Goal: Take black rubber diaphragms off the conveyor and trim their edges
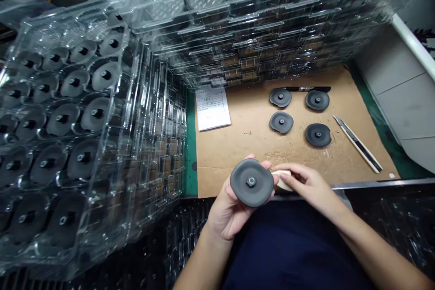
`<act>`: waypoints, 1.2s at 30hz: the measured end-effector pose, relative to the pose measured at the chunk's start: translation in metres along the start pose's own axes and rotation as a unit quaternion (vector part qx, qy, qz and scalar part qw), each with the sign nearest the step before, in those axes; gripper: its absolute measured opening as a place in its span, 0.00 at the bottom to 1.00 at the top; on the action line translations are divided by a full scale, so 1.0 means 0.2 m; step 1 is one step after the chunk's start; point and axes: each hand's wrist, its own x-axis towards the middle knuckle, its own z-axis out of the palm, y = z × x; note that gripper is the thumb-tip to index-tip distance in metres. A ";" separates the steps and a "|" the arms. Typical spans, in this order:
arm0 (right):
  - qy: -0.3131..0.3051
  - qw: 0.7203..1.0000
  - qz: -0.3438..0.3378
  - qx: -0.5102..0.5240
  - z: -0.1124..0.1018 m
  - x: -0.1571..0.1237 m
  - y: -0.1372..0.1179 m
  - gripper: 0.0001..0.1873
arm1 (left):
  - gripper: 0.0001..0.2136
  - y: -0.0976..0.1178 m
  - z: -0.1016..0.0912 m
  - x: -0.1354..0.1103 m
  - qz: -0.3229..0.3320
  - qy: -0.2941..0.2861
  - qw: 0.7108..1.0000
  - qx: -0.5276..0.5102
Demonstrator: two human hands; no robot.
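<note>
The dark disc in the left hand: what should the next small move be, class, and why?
Probably draw the pale pad lightly along the rim of the dark disc: the left grip holds the disc with its hub facing up, and the right grip pinches the pad close beside that rim.

A brown cardboard sheet [234, 142] lies on the green table [190, 145]. On it rest four dark discs [318, 135], a pen [309, 89] behind the farther two, a cutter knife [358, 144] at right, and printed paper [213, 108] at left.
</note>
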 end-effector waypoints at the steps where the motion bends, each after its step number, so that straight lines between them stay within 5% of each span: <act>1: -0.002 1.000 0.001 -0.001 0.01 -0.02 0.01 0.15 | 0.26 0.00 0.00 0.00 0.000 0.004 1.000 0.003; 6: 0.093 0.993 -0.064 -0.037 -0.02 -0.07 -0.14 0.12 | 0.26 0.00 0.04 -0.02 0.032 0.047 0.997 0.043; 10: 0.156 0.959 -0.214 -0.099 0.00 -0.12 -0.38 0.13 | 0.26 -0.04 0.05 -0.01 0.124 0.091 0.984 0.086; 14: 0.019 0.924 -0.361 -0.125 0.07 -0.19 -0.48 0.17 | 0.25 -0.06 0.04 -0.01 0.182 0.121 0.972 0.088; 17: -0.049 0.939 -0.330 -0.082 0.05 -0.21 -0.47 0.15 | 0.24 -0.07 0.03 -0.02 0.199 0.097 0.972 0.079; 20: 0.081 0.958 -0.261 -0.090 0.01 -0.20 -0.45 0.14 | 0.26 -0.06 0.04 -0.01 0.216 0.072 0.969 0.093; 23: 0.144 0.934 -0.296 -0.138 0.03 -0.19 -0.46 0.18 | 0.27 -0.07 0.04 0.00 0.223 0.082 0.966 0.105; 27: -0.046 0.905 -0.404 -0.124 0.12 -0.21 -0.49 0.17 | 0.25 -0.07 0.04 0.01 0.221 0.124 0.962 0.103; 29: -0.068 0.918 -0.381 -0.090 0.12 -0.21 -0.47 0.15 | 0.27 -0.06 0.03 0.00 0.223 0.126 0.960 0.112; 33: 0.048 0.966 -0.244 -0.075 0.02 -0.18 -0.44 0.13 | 0.29 -0.06 0.03 -0.01 0.231 0.108 0.958 0.132; 36: 0.129 0.956 -0.248 -0.087 -0.02 -0.14 -0.48 0.15 | 0.28 -0.08 0.04 0.00 0.231 0.096 0.959 0.132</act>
